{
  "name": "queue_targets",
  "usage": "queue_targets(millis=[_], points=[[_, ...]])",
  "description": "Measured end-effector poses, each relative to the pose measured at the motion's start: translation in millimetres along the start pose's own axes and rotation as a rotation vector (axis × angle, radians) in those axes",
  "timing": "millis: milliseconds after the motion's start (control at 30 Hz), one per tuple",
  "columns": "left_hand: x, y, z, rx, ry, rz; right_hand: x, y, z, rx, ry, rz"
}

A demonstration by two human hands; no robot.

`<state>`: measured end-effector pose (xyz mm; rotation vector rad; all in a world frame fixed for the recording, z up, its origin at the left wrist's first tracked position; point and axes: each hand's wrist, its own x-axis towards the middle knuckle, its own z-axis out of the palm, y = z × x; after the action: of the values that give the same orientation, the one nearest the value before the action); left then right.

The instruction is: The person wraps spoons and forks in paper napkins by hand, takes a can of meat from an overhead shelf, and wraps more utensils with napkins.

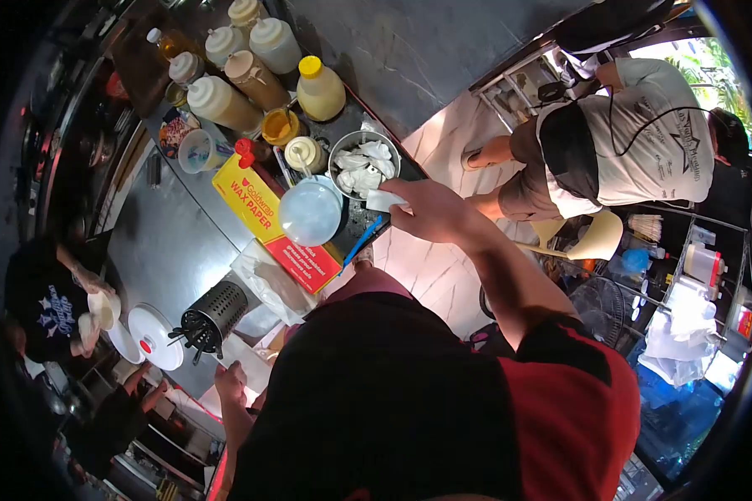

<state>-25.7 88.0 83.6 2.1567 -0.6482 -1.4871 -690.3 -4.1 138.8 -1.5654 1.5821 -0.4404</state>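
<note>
My right hand (430,213) pinches a crumpled white tissue (384,200) at the near rim of a round metal bowl (332,171). More crumpled white tissues (363,167) fill that bowl. Lower left, my left hand (232,382) is closed beside a perforated metal utensil holder (226,305), which lies tilted with several dark utensil ends showing. A thin pale thing sticks up from the left fingers, too small to name. Close to the bowl stand a translucent round container (309,210) and a yellow wax paper box (246,200).
Several squeeze bottles (217,102) and a yellow-capped bottle (320,90) crowd the counter's far end. White round lids (160,334) lie at left. One co-worker (627,146) bends at right; others (46,292) work at left. A fan (597,309) stands at right.
</note>
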Motion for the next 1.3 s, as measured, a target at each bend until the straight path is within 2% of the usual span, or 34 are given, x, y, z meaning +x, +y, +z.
queue_targets(millis=[100, 133, 233, 433, 500, 533, 633, 667, 800, 900, 1033, 1167, 1300], points=[[-4, 4, 15, -0.026, 0.014, 0.045, -15, -6, -10, 0.068, -0.061, 0.047], [7, 3, 4, 0.041, -0.024, -0.059, -17, -9, -15, 0.101, -0.091, 0.072], [16, -8, 4, 0.061, 0.090, -0.077, -18, -9, -25, 0.136, -0.014, 0.112], [22, -10, 16, 0.036, 0.066, -0.050, 9, -21, -64, 0.171, 0.016, 0.131], [18, -12, 22, -0.020, 0.047, -0.001, 21, -27, -72, -0.018, 0.003, 0.108], [14, -12, 26, -0.061, 0.050, 0.001, 27, -23, -71, -0.069, 0.032, 0.030], [9, -23, 29, -0.152, 0.058, 0.001, 36, -32, -77, 0.134, 0.015, 0.031], [17, -37, 20, -0.155, 0.058, -0.002, 39, -39, -83, 0.351, -0.039, 0.087], [3, -58, 27, -0.272, 0.054, 0.055, 44, -45, -89, 1.029, 0.003, -0.123], [0, -72, 31, -0.296, 0.096, 0.021, 48, -58, -82, 1.127, 0.120, -0.251], [-8, -75, 32, -0.295, 0.080, -0.065, 60, -37, -66, 0.938, 0.069, -0.250], [-14, -77, 39, -0.298, 0.104, -0.019, 63, -18, -53, 0.902, 0.003, -0.156], [-8, -84, 34, -0.290, 0.105, -0.019, 63, -3, -49, 0.734, 0.030, -0.131]])
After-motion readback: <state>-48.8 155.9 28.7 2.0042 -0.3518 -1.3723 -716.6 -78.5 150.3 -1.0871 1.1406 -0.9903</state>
